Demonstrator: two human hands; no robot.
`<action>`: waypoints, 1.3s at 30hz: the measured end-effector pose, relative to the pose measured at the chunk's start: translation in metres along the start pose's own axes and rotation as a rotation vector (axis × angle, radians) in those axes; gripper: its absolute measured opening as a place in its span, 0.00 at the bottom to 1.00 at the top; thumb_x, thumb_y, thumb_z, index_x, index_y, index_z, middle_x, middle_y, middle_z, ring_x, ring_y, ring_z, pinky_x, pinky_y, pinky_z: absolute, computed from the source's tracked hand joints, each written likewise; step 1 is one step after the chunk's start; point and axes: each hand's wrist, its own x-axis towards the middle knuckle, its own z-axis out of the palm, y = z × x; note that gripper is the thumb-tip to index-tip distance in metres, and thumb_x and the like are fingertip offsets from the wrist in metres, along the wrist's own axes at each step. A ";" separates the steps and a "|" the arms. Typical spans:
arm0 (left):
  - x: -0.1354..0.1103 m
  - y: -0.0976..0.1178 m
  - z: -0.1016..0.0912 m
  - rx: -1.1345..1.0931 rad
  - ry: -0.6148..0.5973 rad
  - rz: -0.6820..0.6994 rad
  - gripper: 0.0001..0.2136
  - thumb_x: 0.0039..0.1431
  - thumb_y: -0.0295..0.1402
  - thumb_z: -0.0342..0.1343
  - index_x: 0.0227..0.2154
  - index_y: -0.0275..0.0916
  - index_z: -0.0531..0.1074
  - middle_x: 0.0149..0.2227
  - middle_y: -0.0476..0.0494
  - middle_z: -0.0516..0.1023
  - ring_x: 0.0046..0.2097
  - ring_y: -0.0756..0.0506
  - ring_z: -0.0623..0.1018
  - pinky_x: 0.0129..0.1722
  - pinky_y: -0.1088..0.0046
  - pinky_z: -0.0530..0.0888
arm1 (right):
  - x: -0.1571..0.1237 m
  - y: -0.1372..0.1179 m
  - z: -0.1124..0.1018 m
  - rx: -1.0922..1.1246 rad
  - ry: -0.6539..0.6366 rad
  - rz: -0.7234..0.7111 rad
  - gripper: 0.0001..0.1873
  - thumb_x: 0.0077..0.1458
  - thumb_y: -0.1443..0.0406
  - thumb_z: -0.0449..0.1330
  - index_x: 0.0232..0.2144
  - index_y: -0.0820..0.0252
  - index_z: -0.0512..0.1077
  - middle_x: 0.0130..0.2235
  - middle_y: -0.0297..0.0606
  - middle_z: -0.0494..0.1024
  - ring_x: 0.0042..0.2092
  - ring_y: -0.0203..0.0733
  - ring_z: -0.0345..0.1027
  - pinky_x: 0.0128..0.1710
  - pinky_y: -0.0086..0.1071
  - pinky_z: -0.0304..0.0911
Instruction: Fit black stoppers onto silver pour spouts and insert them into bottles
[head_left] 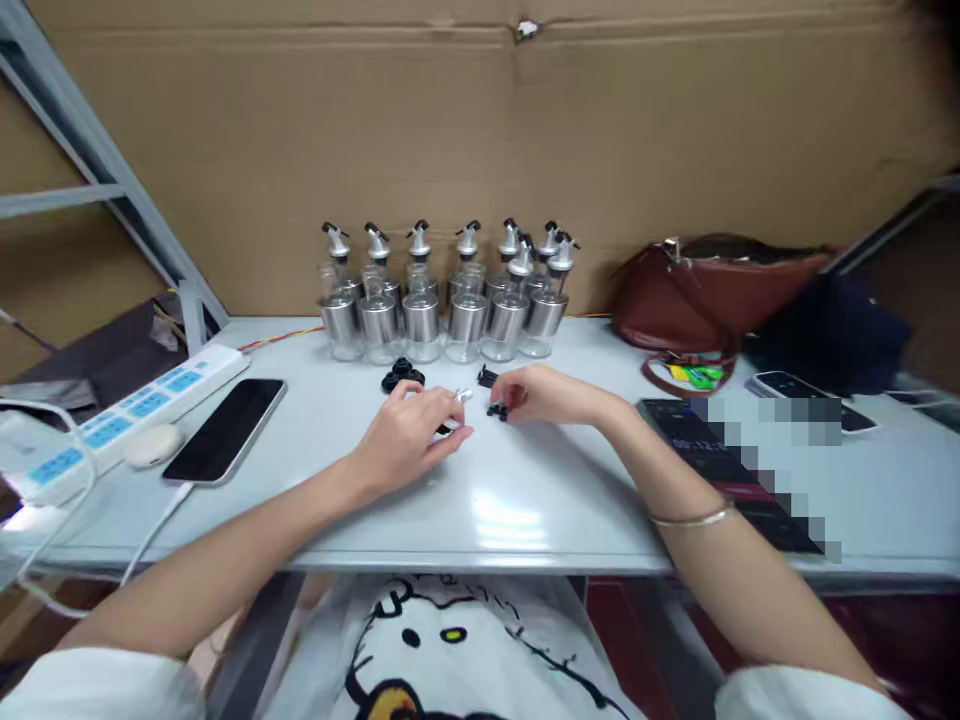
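Observation:
My left hand (411, 432) is curled over the table's middle, closed around a silver pourer top (463, 396), with a dark bit showing between thumb and fingers. My right hand (544, 394) reaches down just beside it. Its fingertips are pinched together at small black pieces (497, 411) on the table; whether one is lifted is hard to see. Behind those fingers lie thin black parts (487, 377). A small heap of round black stoppers (402, 374) rests beyond my left hand.
Glass bottles with steel sleeves (467, 318) stand in rows at the back, the rear ones topped with pourers (420, 240). On the left are a phone (225, 430) and a power strip (142, 410). Rightward lie a brown handbag (697, 285), a dark phone (720, 460) and another phone (814, 398).

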 end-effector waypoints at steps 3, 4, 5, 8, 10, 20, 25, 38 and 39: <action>-0.001 -0.001 -0.001 -0.009 0.000 -0.003 0.03 0.62 0.32 0.50 0.34 0.39 0.62 0.31 0.50 0.77 0.35 0.49 0.77 0.40 0.70 0.66 | 0.000 0.001 0.001 0.012 0.020 -0.056 0.16 0.43 0.73 0.62 0.39 0.63 0.74 0.30 0.35 0.73 0.31 0.37 0.66 0.32 0.29 0.61; -0.001 -0.001 -0.001 -0.012 0.001 -0.003 0.03 0.62 0.32 0.50 0.34 0.39 0.62 0.31 0.50 0.77 0.35 0.49 0.77 0.40 0.70 0.66 | 0.001 0.002 0.001 0.015 0.021 -0.069 0.17 0.43 0.73 0.62 0.39 0.63 0.74 0.31 0.36 0.73 0.32 0.37 0.66 0.33 0.29 0.62; -0.001 -0.001 -0.001 -0.015 0.002 -0.004 0.03 0.62 0.32 0.50 0.34 0.39 0.62 0.31 0.50 0.77 0.35 0.49 0.77 0.40 0.70 0.66 | 0.001 0.002 0.002 0.019 0.016 -0.079 0.17 0.42 0.73 0.63 0.39 0.62 0.74 0.32 0.36 0.73 0.33 0.38 0.67 0.33 0.29 0.62; -0.001 0.000 -0.001 -0.022 0.007 -0.005 0.03 0.62 0.31 0.51 0.34 0.39 0.62 0.31 0.50 0.77 0.35 0.49 0.78 0.41 0.70 0.66 | 0.002 0.001 0.002 0.025 0.001 -0.085 0.16 0.43 0.73 0.63 0.38 0.63 0.75 0.34 0.38 0.72 0.35 0.39 0.68 0.35 0.30 0.63; 0.000 0.000 -0.001 -0.022 0.008 -0.004 0.03 0.62 0.31 0.51 0.34 0.39 0.62 0.32 0.50 0.78 0.35 0.49 0.78 0.41 0.70 0.66 | 0.002 0.001 0.003 0.028 0.001 -0.098 0.15 0.43 0.72 0.63 0.38 0.62 0.76 0.35 0.38 0.72 0.34 0.38 0.68 0.36 0.30 0.63; 0.000 0.001 -0.003 -0.024 0.002 0.007 0.03 0.62 0.31 0.50 0.34 0.39 0.62 0.32 0.49 0.78 0.36 0.49 0.78 0.40 0.70 0.67 | 0.004 0.002 0.005 0.023 0.010 -0.098 0.13 0.44 0.72 0.63 0.36 0.64 0.78 0.33 0.39 0.76 0.34 0.39 0.68 0.36 0.31 0.64; 0.000 0.001 -0.002 -0.025 -0.001 0.004 0.03 0.62 0.31 0.51 0.34 0.39 0.62 0.32 0.49 0.78 0.36 0.49 0.78 0.41 0.69 0.67 | 0.005 0.002 0.006 0.047 0.024 -0.079 0.12 0.44 0.72 0.63 0.35 0.65 0.78 0.33 0.39 0.77 0.33 0.39 0.69 0.35 0.31 0.64; 0.001 0.000 -0.002 -0.023 0.010 0.011 0.03 0.62 0.30 0.51 0.34 0.39 0.62 0.32 0.50 0.78 0.35 0.49 0.78 0.40 0.70 0.67 | 0.006 0.004 0.007 0.054 0.058 -0.091 0.12 0.41 0.71 0.65 0.34 0.63 0.78 0.31 0.38 0.76 0.32 0.39 0.69 0.34 0.31 0.64; 0.001 0.000 -0.002 -0.022 0.010 0.012 0.03 0.62 0.30 0.51 0.34 0.39 0.62 0.32 0.50 0.78 0.35 0.49 0.78 0.40 0.70 0.67 | 0.006 0.004 0.007 0.051 0.057 -0.099 0.12 0.41 0.71 0.65 0.33 0.63 0.78 0.31 0.37 0.76 0.32 0.39 0.69 0.34 0.31 0.64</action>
